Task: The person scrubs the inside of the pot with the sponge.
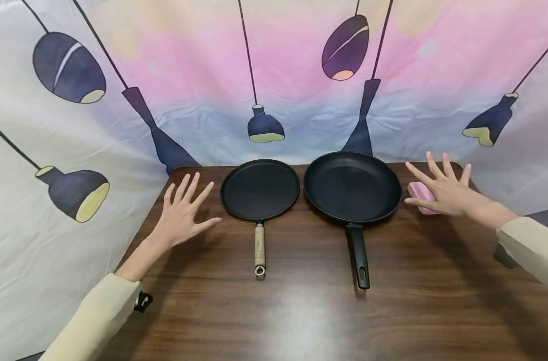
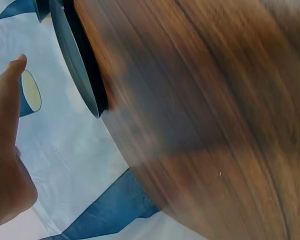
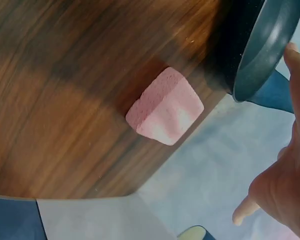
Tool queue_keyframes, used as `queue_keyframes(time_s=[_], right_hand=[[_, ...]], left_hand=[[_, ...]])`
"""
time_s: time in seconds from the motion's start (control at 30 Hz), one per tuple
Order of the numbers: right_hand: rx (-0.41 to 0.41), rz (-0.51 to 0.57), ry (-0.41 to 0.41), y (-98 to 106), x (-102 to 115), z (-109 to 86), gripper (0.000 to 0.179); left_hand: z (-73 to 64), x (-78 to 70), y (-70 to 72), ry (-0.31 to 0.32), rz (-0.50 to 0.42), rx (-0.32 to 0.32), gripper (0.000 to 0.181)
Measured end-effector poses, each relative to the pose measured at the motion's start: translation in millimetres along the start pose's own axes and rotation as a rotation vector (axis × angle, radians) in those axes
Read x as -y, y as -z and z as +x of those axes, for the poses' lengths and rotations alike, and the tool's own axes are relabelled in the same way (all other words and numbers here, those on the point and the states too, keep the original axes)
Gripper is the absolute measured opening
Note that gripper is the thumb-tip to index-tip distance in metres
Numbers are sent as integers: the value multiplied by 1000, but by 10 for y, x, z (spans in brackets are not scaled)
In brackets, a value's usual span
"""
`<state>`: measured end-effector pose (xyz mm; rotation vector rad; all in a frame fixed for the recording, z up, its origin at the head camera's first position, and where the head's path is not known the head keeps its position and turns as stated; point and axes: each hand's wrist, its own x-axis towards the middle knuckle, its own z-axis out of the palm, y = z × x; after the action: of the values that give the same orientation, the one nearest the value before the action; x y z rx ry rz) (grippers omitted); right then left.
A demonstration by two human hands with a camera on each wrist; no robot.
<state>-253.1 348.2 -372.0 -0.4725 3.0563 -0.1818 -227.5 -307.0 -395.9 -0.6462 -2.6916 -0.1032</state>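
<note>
Two black pans stand side by side on a wooden table. On the left is a shallow flat pan [image 1: 259, 189] with a pale wooden handle [image 1: 260, 245]; on the right, a deeper frying pan [image 1: 353, 186] with a black handle [image 1: 359, 258]. Both handles point toward me. My left hand [image 1: 181, 215] hovers left of the flat pan, fingers spread, holding nothing. To the right of the frying pan my right hand [image 1: 447, 188] is held with fingers spread, partly covering a pink sponge-like block [image 1: 419, 190]. The right wrist view shows that pink block [image 3: 165, 107] lying on the table, apart from the hand.
The brown table [image 1: 301, 316] has rounded far corners. Behind it hangs a cloth [image 1: 201, 60] printed with dark lamps, reaching down to the table's far edge. Small dark wrist straps show at both cuffs.
</note>
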Motion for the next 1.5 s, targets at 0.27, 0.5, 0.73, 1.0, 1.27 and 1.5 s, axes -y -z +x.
queue_keyframes(time_s=[0.27,0.5,0.73,1.0,1.27,1.5], right_hand=[[52,186,37,-53,-99,77,105],[69,343,73,-67,-249,142,101],[-5,222,63,-179,-444,103,87],[-81,137,61,-339,-574,88,63],[-27,133,-8,-392,-583,49,58],[-56,122,-46,-436,-568,71,60]], left_hand=[[-20,-241,-1,80,-215,129,94],[-21,-494,-14,111,-435,216,88],[-51,-683,-84,114,-646,348,81],[-62,-838,-130,182,-822,450,78],[-42,-972,-229,198,-902,438,69],[-26,-1037,-235,215,-893,413,64]])
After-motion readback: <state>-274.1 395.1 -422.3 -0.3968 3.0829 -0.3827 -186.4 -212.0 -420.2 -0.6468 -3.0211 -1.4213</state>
